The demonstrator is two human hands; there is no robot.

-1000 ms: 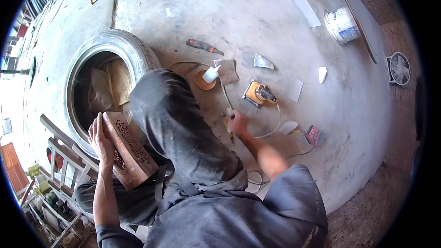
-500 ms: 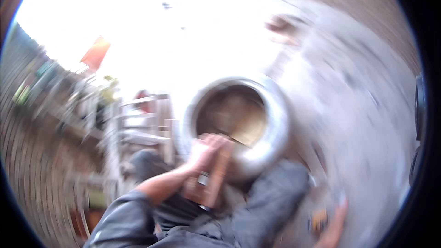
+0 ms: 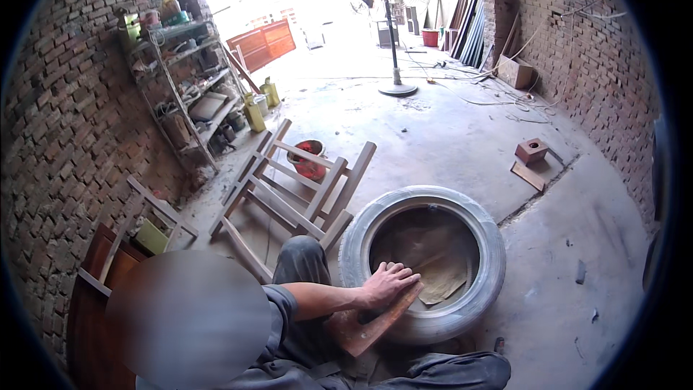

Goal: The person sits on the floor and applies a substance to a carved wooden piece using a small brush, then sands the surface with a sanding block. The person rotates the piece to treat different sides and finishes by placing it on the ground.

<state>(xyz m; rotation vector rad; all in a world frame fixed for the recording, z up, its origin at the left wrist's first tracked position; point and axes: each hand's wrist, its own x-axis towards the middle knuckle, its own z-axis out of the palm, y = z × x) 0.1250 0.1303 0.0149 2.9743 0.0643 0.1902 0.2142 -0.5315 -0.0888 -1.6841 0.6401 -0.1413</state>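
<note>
In the head view, the left hand [image 3: 392,287] lies over the upper, far end of a reddish-brown wooden block [image 3: 375,330], its fingers bent across that end and grasping it; the thumb is hidden, so how firmly it presses I cannot tell; the right hand is out of sight, and its state cannot be told.

The block sits above the person's lap, at the near left side of a tyre [image 3: 493,282] lying flat on the floor; its long axis runs aslant, from the gripped end, up and right over the tyre's near rim, to a lower corner down and left, close to the dark trousers [image 3: 462,373]; so most of its length stretches from the grip back toward the body, and the left hand is the only one seen near it; whether the block touches the tyre or merely overhangs it is unclear.

Inside the tyre, just beyond the fingertips, is brown paper [image 3: 442,283]; left of the tyre stands a bare wooden chair frame [image 3: 359,173], apart from the block; well off to the upper right, a smaller wooden block with a round hole [image 3: 532,150] rests on the floor.
</note>
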